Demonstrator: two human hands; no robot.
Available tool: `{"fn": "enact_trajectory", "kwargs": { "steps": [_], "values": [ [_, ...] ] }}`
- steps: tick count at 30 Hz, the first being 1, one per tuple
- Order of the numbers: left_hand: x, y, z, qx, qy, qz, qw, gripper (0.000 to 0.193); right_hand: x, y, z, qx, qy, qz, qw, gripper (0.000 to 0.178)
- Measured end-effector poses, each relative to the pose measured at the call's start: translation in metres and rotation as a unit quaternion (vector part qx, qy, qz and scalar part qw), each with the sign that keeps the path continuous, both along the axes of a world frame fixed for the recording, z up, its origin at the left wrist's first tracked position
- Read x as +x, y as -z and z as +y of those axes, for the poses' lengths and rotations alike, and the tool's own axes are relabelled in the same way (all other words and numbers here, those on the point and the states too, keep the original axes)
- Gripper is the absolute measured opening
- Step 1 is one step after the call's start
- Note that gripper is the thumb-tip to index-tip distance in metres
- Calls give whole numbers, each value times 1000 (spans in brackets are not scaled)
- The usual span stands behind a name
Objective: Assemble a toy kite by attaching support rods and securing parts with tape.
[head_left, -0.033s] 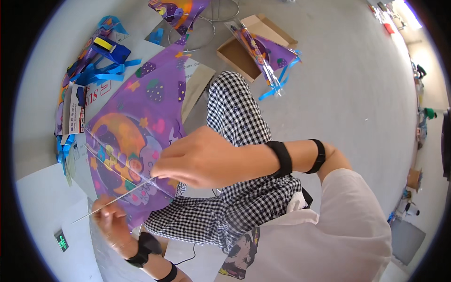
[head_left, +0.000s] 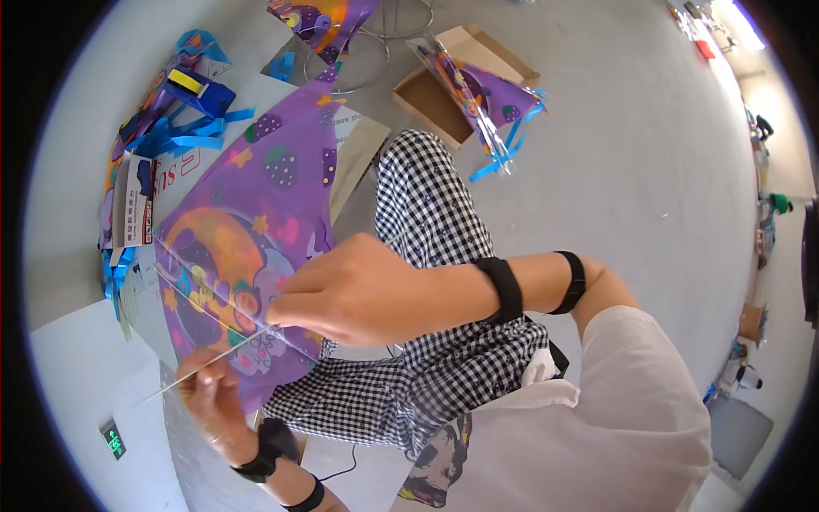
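Head view: pinching a thin rod (head_left: 232, 349) with left hand (head_left: 217, 408) and right hand (head_left: 350, 292) over a purple kite (head_left: 249, 192); likely light, springy, best held near its ends.

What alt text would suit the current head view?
The right hand pinches a thin rod, the left hand at it further along, above a purple printed sheet beside checked trousers. Beyond are a blue tape dispenser and an open box.
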State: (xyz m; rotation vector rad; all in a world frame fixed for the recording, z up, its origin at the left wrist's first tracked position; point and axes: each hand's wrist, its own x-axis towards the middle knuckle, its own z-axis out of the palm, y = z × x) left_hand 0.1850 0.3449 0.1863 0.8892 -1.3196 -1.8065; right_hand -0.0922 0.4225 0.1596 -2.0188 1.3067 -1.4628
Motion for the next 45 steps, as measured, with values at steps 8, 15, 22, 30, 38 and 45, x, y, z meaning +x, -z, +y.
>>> {"fn": "enact_trajectory", "kwargs": {
  "steps": [8, 15, 22, 30, 38, 45],
  "values": [
    [-76, 41, -15, 80, -74, -15, 994, 18, 5, 15, -58, 103, -36, 67, 992, 22],
    [-80, 67, -31, 122, -209, -38, 970, 16, -16, 54, -92, 88, -36, 71, 993, 15],
    [-100, 101, -46, 200, -191, -29, 960, 21, -3, 76, -126, 142, -73, 71, 985, 14],
    [-90, 135, -79, -82, 37, -301, 949, 47, -48, 115, -189, 121, -18, 81, 989, 9],
    [-72, 161, -137, -303, 14, -573, 762, 41, -57, 159, -208, 166, 64, 96, 979, 6],
    [-97, 201, -158, -417, -51, -471, 775, 37, -73, 172, -195, 198, 91, 91, 972, 7]
  ]
}}
